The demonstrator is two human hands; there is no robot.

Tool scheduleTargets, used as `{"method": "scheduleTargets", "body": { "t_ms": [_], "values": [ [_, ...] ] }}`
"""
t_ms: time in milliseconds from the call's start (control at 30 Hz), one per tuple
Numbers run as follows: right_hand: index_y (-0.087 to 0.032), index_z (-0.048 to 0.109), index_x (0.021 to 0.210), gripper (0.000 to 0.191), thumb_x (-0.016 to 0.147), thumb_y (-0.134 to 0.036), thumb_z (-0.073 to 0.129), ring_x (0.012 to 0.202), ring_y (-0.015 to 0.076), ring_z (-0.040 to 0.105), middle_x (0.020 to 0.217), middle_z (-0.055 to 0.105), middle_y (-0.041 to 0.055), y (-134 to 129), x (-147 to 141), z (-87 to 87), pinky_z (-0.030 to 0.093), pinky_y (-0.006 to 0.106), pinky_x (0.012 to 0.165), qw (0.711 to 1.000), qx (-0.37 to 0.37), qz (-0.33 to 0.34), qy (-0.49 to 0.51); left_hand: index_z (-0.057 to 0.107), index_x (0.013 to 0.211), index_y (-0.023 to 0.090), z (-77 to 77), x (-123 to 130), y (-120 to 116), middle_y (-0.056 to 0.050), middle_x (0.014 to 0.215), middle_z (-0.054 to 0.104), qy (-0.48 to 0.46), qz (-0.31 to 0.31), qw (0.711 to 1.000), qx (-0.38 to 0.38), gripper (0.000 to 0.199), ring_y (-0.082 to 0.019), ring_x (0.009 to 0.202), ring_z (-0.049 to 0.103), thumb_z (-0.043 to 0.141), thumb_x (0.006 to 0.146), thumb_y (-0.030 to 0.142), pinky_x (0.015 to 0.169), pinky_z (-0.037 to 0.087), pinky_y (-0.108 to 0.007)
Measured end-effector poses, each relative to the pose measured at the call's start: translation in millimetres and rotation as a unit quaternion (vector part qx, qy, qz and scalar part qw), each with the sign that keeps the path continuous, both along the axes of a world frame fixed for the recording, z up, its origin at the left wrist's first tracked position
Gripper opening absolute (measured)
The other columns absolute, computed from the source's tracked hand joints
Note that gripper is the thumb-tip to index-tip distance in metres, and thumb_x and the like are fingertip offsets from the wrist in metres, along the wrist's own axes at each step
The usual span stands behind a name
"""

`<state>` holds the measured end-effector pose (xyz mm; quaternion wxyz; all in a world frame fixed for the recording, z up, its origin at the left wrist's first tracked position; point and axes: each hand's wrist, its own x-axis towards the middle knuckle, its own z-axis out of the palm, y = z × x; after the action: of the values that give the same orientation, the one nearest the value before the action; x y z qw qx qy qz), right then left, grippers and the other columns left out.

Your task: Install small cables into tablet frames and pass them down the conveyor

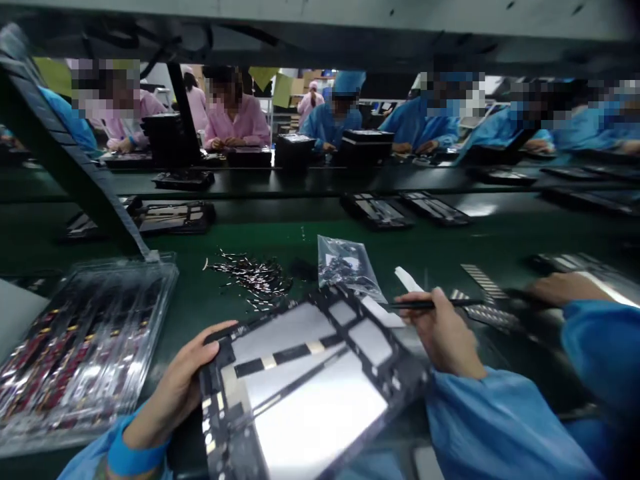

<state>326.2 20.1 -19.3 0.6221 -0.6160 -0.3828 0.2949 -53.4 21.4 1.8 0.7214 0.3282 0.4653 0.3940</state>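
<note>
A dark frame with shiny silver panels (310,393) is tilted up in front of me. My left hand (183,380) grips its left edge, thumb on top and fingers underneath. To the right of the frame, my right hand (445,333) pinches thin black tweezers (425,305), which point left above the frame's far corner. Beyond the frame lie a pile of small dark and shiny parts (257,277) and a clear plastic bag (347,267) with dark pieces inside.
A clear tray of parts (167,287) stands at the left, near a slanted post (75,153). Another person's hand (570,290) reaches in at the right, beside striped strips (484,281). More frames (383,211) lie beyond; several people sit across the line.
</note>
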Motion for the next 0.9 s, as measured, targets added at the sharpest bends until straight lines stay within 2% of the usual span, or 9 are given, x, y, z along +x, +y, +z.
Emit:
{"method": "scheduleTargets", "body": {
  "t_ms": [100,167,233,300,400,467,600,667,900],
  "values": [
    [-0.024,0.057,0.07,0.056,0.071,-0.078,0.047,0.048,0.0189,0.059,0.052,0.06,0.0029,-8.4,-5.7,-18.1,0.051,0.034,0.05,1.0,-0.003,-0.007,-0.001,0.063,0.112,0.018,-4.6,3.9,1.3,-0.008,0.1,0.07,0.083,-0.077,0.994,0.012,0.049,-0.024,0.085,0.067,0.07,0.07,0.042,0.072,0.052,-0.028],
    [-0.022,0.059,0.077,0.051,0.069,-0.072,0.058,0.058,0.0217,0.065,0.062,0.066,0.0046,-7.3,-16.3,-26.9,0.055,0.038,0.059,1.0,-0.008,0.001,-0.019,0.061,0.112,0.019,-10.5,6.5,4.6,-0.006,0.099,0.069,0.164,-0.087,0.981,0.053,0.047,-0.022,0.082,0.065,0.064,0.074,0.047,0.07,0.051,-0.029],
    [-0.021,0.061,0.082,0.047,0.063,-0.063,0.07,0.069,0.0242,0.068,0.074,0.069,0.0059,-1.6,-26.0,-32.5,0.056,0.041,0.069,0.999,-0.009,0.013,-0.049,0.061,0.112,0.02,-18.5,7.6,9.2,-0.006,0.098,0.068,0.273,-0.079,0.952,0.11,0.048,-0.022,0.081,0.064,0.055,0.078,0.053,0.073,0.051,-0.033],
    [-0.022,0.063,0.082,0.044,0.059,-0.058,0.075,0.077,0.0256,0.067,0.081,0.07,0.0062,6.8,-32.1,-35.7,0.054,0.044,0.077,0.996,-0.006,0.019,-0.085,0.063,0.108,0.02,-27.2,8.4,13.6,-0.008,0.1,0.066,0.384,-0.044,0.899,0.203,0.049,-0.025,0.088,0.062,0.05,0.079,0.056,0.083,0.05,-0.04],
    [-0.023,0.063,0.08,0.039,0.061,-0.056,0.073,0.083,0.0257,0.065,0.085,0.069,0.0055,19.8,-34.1,-38.9,0.05,0.045,0.083,0.99,0.001,0.019,-0.136,0.066,0.101,0.02,-37.3,11.4,17.0,-0.011,0.109,0.062,0.48,0.036,0.793,0.373,0.041,-0.028,0.11,0.054,0.052,0.079,0.052,0.099,0.041,-0.047],
    [-0.023,0.063,0.079,0.037,0.064,-0.056,0.071,0.084,0.0251,0.064,0.086,0.068,0.0052,26.6,-32.7,-40.7,0.049,0.043,0.083,0.986,0.001,0.024,-0.163,0.065,0.101,0.021,-40.2,15.1,17.0,-0.01,0.112,0.061,0.486,0.046,0.76,0.43,0.035,-0.026,0.114,0.053,0.052,0.082,0.047,0.101,0.041,-0.045],
    [-0.022,0.062,0.081,0.031,0.071,-0.051,0.067,0.079,0.0232,0.063,0.083,0.067,0.0048,34.7,-28.6,-42.8,0.048,0.04,0.078,0.979,-0.016,0.038,-0.198,0.065,0.099,0.02,-39.7,21.4,15.0,-0.01,0.109,0.062,0.458,-0.003,0.778,0.43,0.028,-0.022,0.107,0.059,0.048,0.087,0.039,0.094,0.047,-0.038],
    [-0.022,0.064,0.082,0.028,0.074,-0.049,0.065,0.081,0.0228,0.063,0.085,0.067,0.0047,36.8,-27.6,-43.5,0.046,0.039,0.082,0.978,-0.021,0.044,-0.205,0.065,0.099,0.02,-39.4,21.9,14.3,-0.009,0.108,0.062,0.453,-0.02,0.785,0.422,0.027,-0.022,0.104,0.06,0.047,0.088,0.038,0.092,0.049,-0.037],
    [-0.021,0.07,0.086,0.029,0.075,-0.047,0.065,0.094,0.0232,0.063,0.095,0.07,0.0051,41.3,-29.9,-43.7,0.045,0.039,0.09,0.98,-0.032,0.057,-0.185,0.066,0.097,0.021,-43.3,19.1,12.9,-0.008,0.104,0.065,0.447,-0.035,0.79,0.418,0.025,-0.021,0.101,0.061,0.047,0.088,0.035,0.091,0.049,-0.035]
  ]
}}
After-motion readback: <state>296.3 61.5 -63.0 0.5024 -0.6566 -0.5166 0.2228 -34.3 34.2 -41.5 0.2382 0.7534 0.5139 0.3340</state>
